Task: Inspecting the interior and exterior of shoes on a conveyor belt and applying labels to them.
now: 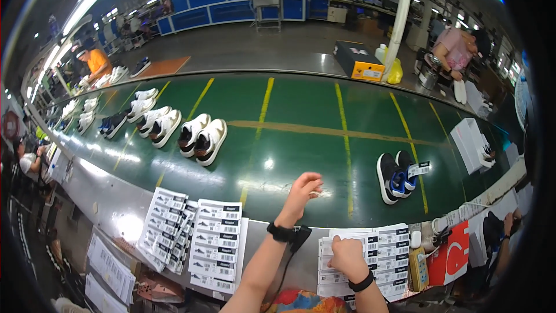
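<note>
Over the near edge of the green conveyor belt [295, 156], my left hand [302, 192] is raised with loosely bent fingers apart and nothing in it. A dark band circles that wrist. My right hand [348, 256] is closed above the label sheets [394, 249] on the metal ledge; what its fingers pinch, if anything, is hidden. To the right on the belt stands a pair of dark blue and black sneakers [397, 179] with white soles, a white label [419, 168] on one of them. White sneakers [209, 142] with black and brown heels sit further left.
More label sheets [214, 243] lie left of my arms. Several shoe pairs [113, 123] line the belt's left part. At right are a white box [468, 145], a power strip [418, 269] and a red box [449, 255]. An orange-black shoebox [359, 61] stands beyond; other people [95, 64] work around.
</note>
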### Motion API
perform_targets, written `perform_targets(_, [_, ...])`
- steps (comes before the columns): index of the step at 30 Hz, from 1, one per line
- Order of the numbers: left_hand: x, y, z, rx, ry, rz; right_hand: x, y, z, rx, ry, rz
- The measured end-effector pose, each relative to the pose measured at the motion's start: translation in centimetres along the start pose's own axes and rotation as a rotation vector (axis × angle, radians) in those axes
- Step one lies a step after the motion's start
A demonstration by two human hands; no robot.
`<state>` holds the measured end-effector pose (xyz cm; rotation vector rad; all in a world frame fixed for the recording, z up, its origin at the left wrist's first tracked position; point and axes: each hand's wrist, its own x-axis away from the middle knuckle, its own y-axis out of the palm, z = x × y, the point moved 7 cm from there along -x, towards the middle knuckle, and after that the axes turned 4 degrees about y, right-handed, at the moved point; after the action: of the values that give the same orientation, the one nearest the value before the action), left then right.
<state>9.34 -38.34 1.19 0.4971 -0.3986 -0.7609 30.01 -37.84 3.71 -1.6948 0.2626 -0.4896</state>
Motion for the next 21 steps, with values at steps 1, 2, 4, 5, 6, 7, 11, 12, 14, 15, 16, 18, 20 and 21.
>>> perform_targets(1, [-0.7, 1.0, 1.9, -0.216, 0.033, -0.151, 0.0, -0.1, -0.1, 0.001, -0.017, 0.019])
perform_targets(2, [-1.3, 1.8, 3.9, -0.418, 0.101, -0.310, 0.1, 0.2, -0.1, 0.005, -0.030, -0.018])
perform_targets(4, [-3.7, -0.2, 8.5, -0.799, 0.234, -0.263, 0.0, 0.0, 0.2, -0.001, -0.006, -0.005])
perform_targets(5, [-5.0, -2.4, 10.4, -1.114, 0.223, -0.142, 0.0, -0.1, 0.2, -0.002, 0.000, -0.011])
perform_targets(6, [-6.0, -5.1, 12.9, -1.434, 0.240, 0.012, 0.0, -0.4, 0.2, -0.010, -0.009, -0.025])
perform_targets(7, [-6.8, -8.5, 14.6, -1.543, 0.145, 0.156, 0.1, -0.7, 0.3, 0.003, -0.004, -0.052])
perform_targets(11, [-6.9, -20.5, 20.1, -2.013, 0.006, 0.696, 1.8, -2.2, 1.0, 0.041, 0.018, -0.210])
perform_targets(12, [-6.5, -22.9, 20.7, -2.072, -0.035, 0.808, 2.2, -3.0, 1.5, -0.063, 0.062, -0.188])
perform_targets(14, [-6.0, -27.1, 21.0, -1.982, -0.099, 0.870, 3.0, -4.4, 1.0, -0.081, -0.048, -0.101])
perform_targets(15, [-5.9, -27.7, 21.8, -2.022, -0.034, 0.942, 3.3, -5.3, 1.1, -0.125, -0.059, -0.007])
perform_targets(16, [-6.1, -28.6, 21.7, -1.983, -0.060, 0.869, 3.6, -6.1, 1.4, -0.177, -0.052, 0.086])
perform_targets(18, [-6.6, -29.4, 21.8, -2.048, -0.222, 0.709, 3.8, -6.2, 1.7, -0.185, -0.042, 0.074])
perform_targets(20, [-6.5, -28.5, 22.7, -2.085, -0.129, 0.675, 3.9, -6.2, 2.5, -0.194, -0.005, 0.073])
perform_targets(21, [-6.1, -28.1, 22.8, -2.040, -0.071, 0.671, 4.0, -6.2, 2.8, -0.182, -0.001, 0.085])
